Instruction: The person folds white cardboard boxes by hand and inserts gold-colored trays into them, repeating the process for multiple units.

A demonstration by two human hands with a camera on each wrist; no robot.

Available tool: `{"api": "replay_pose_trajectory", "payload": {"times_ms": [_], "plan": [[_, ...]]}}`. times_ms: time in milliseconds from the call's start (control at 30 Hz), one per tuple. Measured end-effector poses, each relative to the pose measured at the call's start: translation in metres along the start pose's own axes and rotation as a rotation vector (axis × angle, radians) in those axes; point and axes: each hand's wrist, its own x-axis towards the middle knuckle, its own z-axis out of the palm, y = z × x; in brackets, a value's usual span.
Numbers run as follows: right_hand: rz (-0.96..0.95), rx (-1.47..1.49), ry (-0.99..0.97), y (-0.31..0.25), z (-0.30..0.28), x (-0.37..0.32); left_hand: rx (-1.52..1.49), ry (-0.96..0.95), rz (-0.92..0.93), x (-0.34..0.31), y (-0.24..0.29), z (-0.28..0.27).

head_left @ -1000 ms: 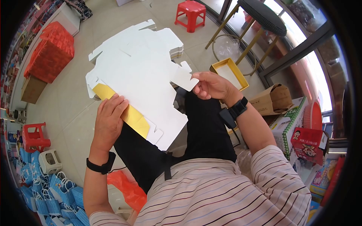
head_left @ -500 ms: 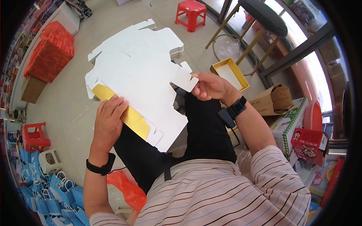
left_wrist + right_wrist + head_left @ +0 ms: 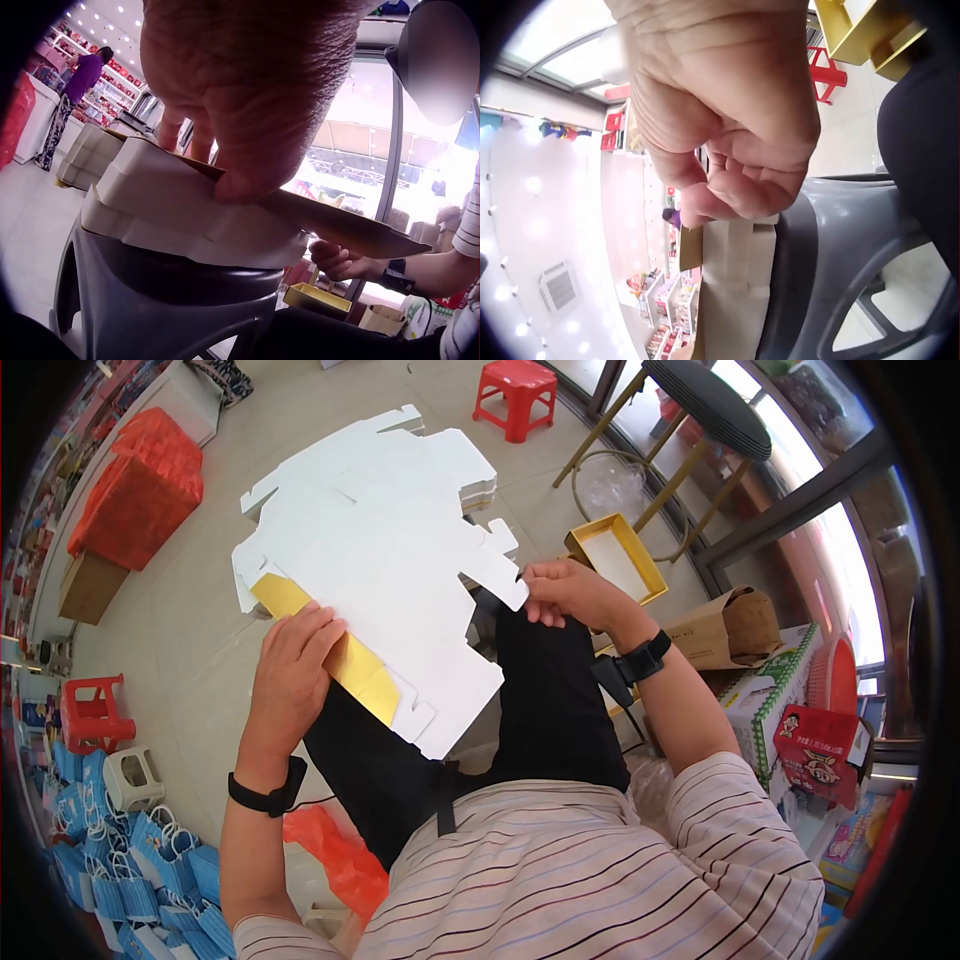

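Observation:
A stack of flat white cardboard box blanks (image 3: 370, 530) lies on a dark grey plastic stool (image 3: 172, 300) in front of my knees. Along the top blank's left edge, a gold side flap (image 3: 365, 680) is folded over onto the white face. My left hand (image 3: 295, 675) rests on that flap, fingers laid across it; in the left wrist view its thumb is at the blank's edge. At the right side, my right hand (image 3: 575, 595) pinches the tip of a white tab (image 3: 490, 570) between thumb and curled fingers. The right wrist view shows these fingertips close above the stack's side.
A gold box tray (image 3: 625, 555) sits on the floor to the right, near a brown paper bag (image 3: 750, 625) and cartons. Red stools (image 3: 515, 400), a black round stool (image 3: 710, 410) and blue packs (image 3: 130, 880) stand around. A person in purple (image 3: 86, 79) is farther back.
The right hand has shifted slightly, its fingers curling more, and the tab's tip has swung toward me. The left hand stays on the gold flap. The head view has moved a little.

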Motion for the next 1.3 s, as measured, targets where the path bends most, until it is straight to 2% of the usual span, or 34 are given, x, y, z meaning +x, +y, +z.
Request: {"api": "replay_pose_trajectory", "payload": {"times_ms": [33, 67, 133, 167, 200, 267, 300, 367, 400, 467, 500, 567, 700, 767, 900, 967, 1033, 1133, 1167, 1233, 1267, 1300], "plan": [[0.103, -0.192, -0.053, -0.005, 0.005, -0.003, -0.012, -0.016, -0.003, -0.001, 0.0, -0.001], [0.105, -0.187, -0.07, -0.001, 0.011, -0.003, -0.006, -0.026, -0.017, 0.0, 0.0, -0.004], [0.069, -0.459, 0.085, 0.007, 0.019, -0.006, -0.037, -0.042, 0.004, 0.004, -0.002, -0.008], [0.033, -0.44, 0.175, 0.014, 0.016, -0.005, -0.006, -0.081, 0.016, 0.005, -0.007, -0.009], [-0.022, -0.471, 0.218, 0.006, 0.014, -0.009, -0.007, -0.088, -0.004, 0.006, -0.007, -0.01], [-0.315, -0.682, 0.428, 0.003, 0.012, -0.019, 0.018, -0.173, -0.032, 0.01, -0.002, -0.016], [-0.32, -0.682, 0.415, -0.006, 0.02, -0.026, -0.017, -0.178, -0.038, 0.008, -0.003, -0.016], [-0.462, -0.974, 0.667, -0.031, 0.036, -0.047, 0.037, -0.149, -0.021, 0.007, 0.004, -0.017], [-0.463, -0.975, 0.664, -0.042, 0.043, -0.055, 0.087, -0.119, 0.005, 0.007, 0.008, -0.017], [-0.726, -1.121, 0.423, -0.055, 0.06, -0.062, 0.093, -0.072, 0.013, 0.007, 0.018, -0.016], [-0.724, -1.119, 0.425, -0.055, 0.067, -0.058, 0.101, -0.023, 0.026, 0.006, 0.02, -0.016], [-0.778, -1.27, 0.204, -0.052, 0.077, -0.047, 0.12, -0.012, 0.044, 0.002, 0.019, -0.017], [-0.881, -1.331, 0.141, -0.05, 0.084, -0.017, 0.194, 0.04, 0.057, -0.009, 0.01, -0.02], [-1.001, -1.294, 0.072, -0.049, 0.088, -0.005, 0.222, 0.083, 0.051, -0.01, -0.003, -0.018], [-1.025, -1.278, 0.102, -0.04, 0.098, 0.007, 0.262, 0.21, 0.014, 0.001, -0.021, -0.015], [-1.047, -1.293, 0.208, -0.038, 0.105, 0.009, 0.296, 0.203, -0.013, 0.011, -0.035, -0.004], [-1.038, -1.285, 0.236, -0.039, 0.112, 0.008, 0.335, 0.144, -0.091, 0.013, -0.037, -0.003], [-1.022, -1.279, 0.253, -0.045, 0.113, 0.007, 0.431, 0.179, -0.185, 0.011, -0.041, -0.021], [-1.022, -1.283, 0.24, -0.046, 0.113, 0.006, 0.366, 0.137, -0.138, 0.009, -0.038, -0.037], [-1.026, -1.286, 0.256, -0.047, 0.115, 0.008, -0.002, 0.126, 0.028, 0.019, 0.008, -0.06], [-1.044, -1.292, 0.26, -0.048, 0.117, 0.011, -0.096, 0.026, 0.123, 0.02, 0.031, -0.064], [-1.056, -1.291, 0.247, -0.048, 0.117, 0.015, -0.181, -0.068, 0.142, 0.021, 0.048, -0.059]]}}
